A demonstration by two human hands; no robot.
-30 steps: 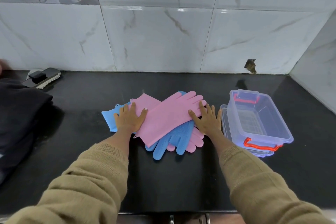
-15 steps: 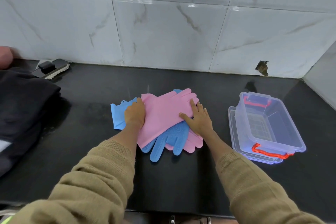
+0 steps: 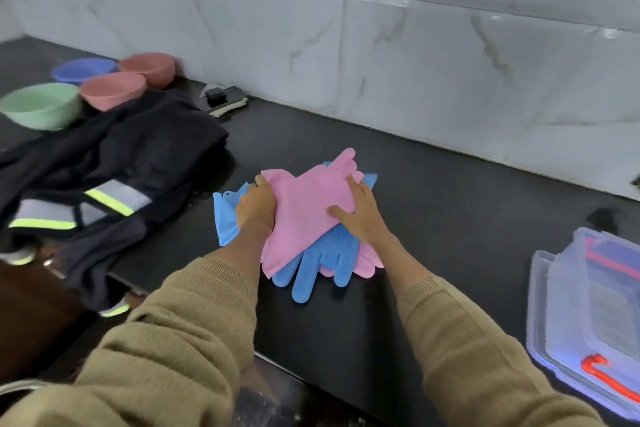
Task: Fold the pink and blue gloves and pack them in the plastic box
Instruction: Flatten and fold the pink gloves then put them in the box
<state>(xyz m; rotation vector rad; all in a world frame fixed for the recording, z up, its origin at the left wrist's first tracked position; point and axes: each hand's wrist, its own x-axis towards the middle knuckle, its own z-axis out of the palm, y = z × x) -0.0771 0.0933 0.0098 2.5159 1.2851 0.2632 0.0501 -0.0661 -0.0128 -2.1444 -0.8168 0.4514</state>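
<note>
**Inspector:** State the position of the gloves.

**Assistant:** Stacked in one pile on the black countertop (image 3: 433,225), mid-frame. The top pink glove (image 3: 304,215) lies diagonally, fingers pointing up and right toward the marble-tiled wall (image 3: 450,73). A blue glove (image 3: 323,260) sits beneath it, its nubbed fingers pointing toward the counter's near edge. A blue cuff (image 3: 225,215) protrudes on the left, and a second pink glove (image 3: 367,262) shows at the lower right of the pile.

**Inspector:** Hands?

**Assistant:** The left hand (image 3: 256,210) is curled over the cuff end of the top pink glove, fingers gripping its edge. The right hand (image 3: 360,215) lies flat, fingers extended, pressing down on the same glove. Both sleeves are tan knit.

**Inspector:** The box?

**Assistant:** The clear plastic box (image 3: 588,322), with red handles, stands at the far right, well apart from the pile and partly cut off by the frame. No glove is visible in it.

**Inspector:** Other items?

**Assistant:** A dark garment with reflective stripes (image 3: 114,177) to the left; behind it a green bowl (image 3: 41,107), two pink bowls (image 3: 114,88) and a blue bowl (image 3: 83,69).
</note>
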